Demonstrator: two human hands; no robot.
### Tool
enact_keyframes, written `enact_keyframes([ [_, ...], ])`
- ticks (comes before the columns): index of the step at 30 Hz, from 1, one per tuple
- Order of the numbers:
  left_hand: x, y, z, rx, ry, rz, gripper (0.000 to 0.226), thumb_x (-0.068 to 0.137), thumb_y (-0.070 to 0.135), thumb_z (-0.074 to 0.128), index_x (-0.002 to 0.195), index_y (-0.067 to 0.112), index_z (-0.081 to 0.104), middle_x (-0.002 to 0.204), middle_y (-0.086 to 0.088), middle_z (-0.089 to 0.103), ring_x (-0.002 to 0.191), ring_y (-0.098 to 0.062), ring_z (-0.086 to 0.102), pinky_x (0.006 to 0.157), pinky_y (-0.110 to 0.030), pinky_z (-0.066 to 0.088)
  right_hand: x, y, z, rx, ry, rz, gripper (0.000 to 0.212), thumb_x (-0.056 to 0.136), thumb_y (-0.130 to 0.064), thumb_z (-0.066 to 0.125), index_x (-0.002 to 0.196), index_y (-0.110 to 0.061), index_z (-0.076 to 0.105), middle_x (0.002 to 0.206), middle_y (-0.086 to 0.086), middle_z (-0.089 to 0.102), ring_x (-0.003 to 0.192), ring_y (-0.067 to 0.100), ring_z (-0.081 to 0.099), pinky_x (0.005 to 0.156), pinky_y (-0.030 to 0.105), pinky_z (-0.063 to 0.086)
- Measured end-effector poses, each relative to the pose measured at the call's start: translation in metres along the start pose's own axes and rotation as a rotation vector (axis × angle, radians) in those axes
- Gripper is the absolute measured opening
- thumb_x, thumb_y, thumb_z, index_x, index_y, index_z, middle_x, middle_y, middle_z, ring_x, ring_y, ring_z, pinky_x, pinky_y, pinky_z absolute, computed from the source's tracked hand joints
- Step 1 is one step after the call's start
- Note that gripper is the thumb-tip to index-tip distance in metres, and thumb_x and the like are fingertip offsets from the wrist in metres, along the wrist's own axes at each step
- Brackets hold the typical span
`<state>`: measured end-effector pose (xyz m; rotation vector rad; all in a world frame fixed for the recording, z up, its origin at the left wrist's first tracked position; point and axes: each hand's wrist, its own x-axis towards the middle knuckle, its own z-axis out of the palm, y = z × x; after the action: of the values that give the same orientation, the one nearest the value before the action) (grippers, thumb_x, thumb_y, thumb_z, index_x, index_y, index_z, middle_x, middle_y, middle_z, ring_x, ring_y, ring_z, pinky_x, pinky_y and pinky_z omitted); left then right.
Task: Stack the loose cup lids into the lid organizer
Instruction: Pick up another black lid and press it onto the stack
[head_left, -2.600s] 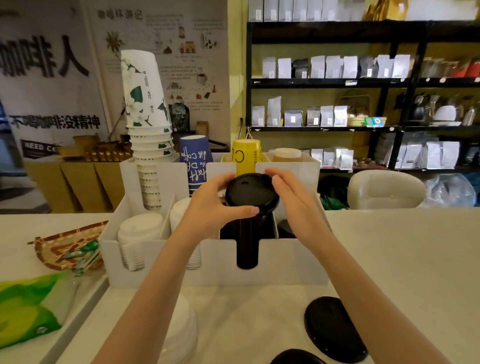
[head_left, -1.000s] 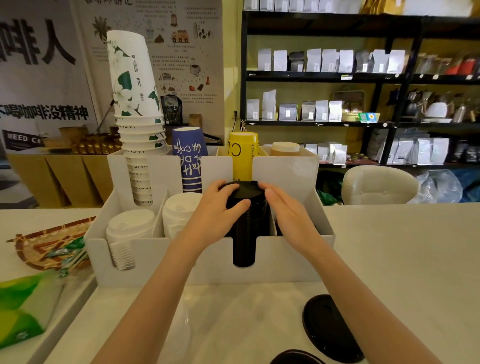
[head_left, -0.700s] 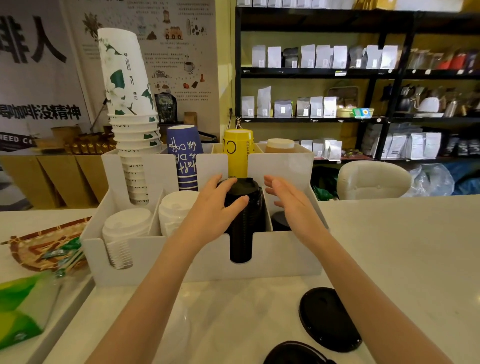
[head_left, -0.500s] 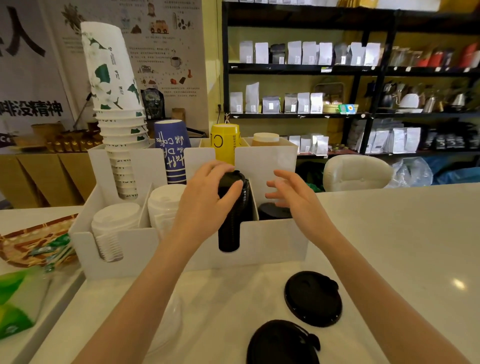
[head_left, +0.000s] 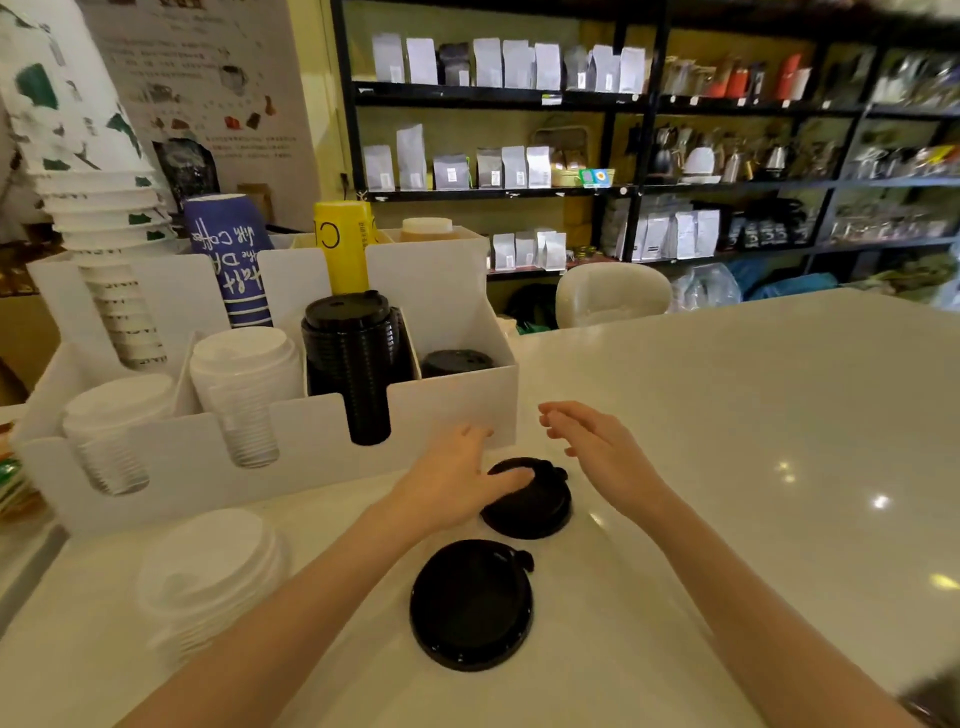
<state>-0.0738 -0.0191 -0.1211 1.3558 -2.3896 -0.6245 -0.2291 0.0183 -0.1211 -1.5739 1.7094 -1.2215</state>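
The white lid organizer (head_left: 447, 410) stands on the counter with a tall stack of black lids (head_left: 353, 353) in its third slot and a short black stack (head_left: 457, 361) in the right slot. Two loose black lids lie in front: the far one (head_left: 535, 506) and the near one (head_left: 470, 603). My left hand (head_left: 457, 480) rests its fingers on the far lid's left edge, fingers apart. My right hand (head_left: 597, 452) hovers open just right of that lid, not touching it.
A pile of loose white lids (head_left: 208, 571) sits at the near left. White lid stacks (head_left: 244, 374) fill the organizer's left slots, with paper cup towers (head_left: 104, 208) behind. The white counter (head_left: 753, 441) stretches to the right. Shelves of bags stand at the back.
Both hands left the black lid stack in the organizer and came down to the counter. My left hand now touches the far loose black lid. The view tilted downward.
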Motion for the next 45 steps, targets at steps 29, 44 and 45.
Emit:
enact_keyframes([
  [29,-0.005,0.007,-0.034,-0.224,0.143,0.177,0.045,0.063,0.044,0.073,0.102,0.030,0.057,0.092,0.011,0.060,0.090,-0.005,0.054,0.076,-0.018,0.046,0.003,-0.011,-0.003,-0.037,0.103,-0.110,0.028,0.090,-0.020,0.045,0.111,-0.017,0.063,0.107,0.001,0.066,0.095,0.009,0.054,0.068,-0.005,0.036],
  [44,-0.001,-0.025,-0.118,-0.266,0.534,0.144,0.063,0.058,0.045,0.075,0.114,0.024,0.055,0.110,0.005,0.062,0.102,-0.011,0.057,0.083,-0.018,0.046,0.070,-0.096,0.029,0.007,0.057,-0.439,0.032,0.091,-0.020,0.044,0.120,-0.014,0.056,0.112,0.003,0.063,0.090,0.001,0.051,0.069,-0.004,0.039],
  [45,0.000,-0.028,-0.121,-0.272,0.550,0.145,0.064,0.058,0.044,0.075,0.115,0.024,0.055,0.111,0.005,0.061,0.103,-0.011,0.057,0.085,-0.019,0.047,0.074,-0.098,0.033,0.014,0.053,-0.446,0.032,0.091,-0.019,0.045,0.120,-0.014,0.056,0.115,0.003,0.063,0.095,0.003,0.050,0.070,-0.004,0.038],
])
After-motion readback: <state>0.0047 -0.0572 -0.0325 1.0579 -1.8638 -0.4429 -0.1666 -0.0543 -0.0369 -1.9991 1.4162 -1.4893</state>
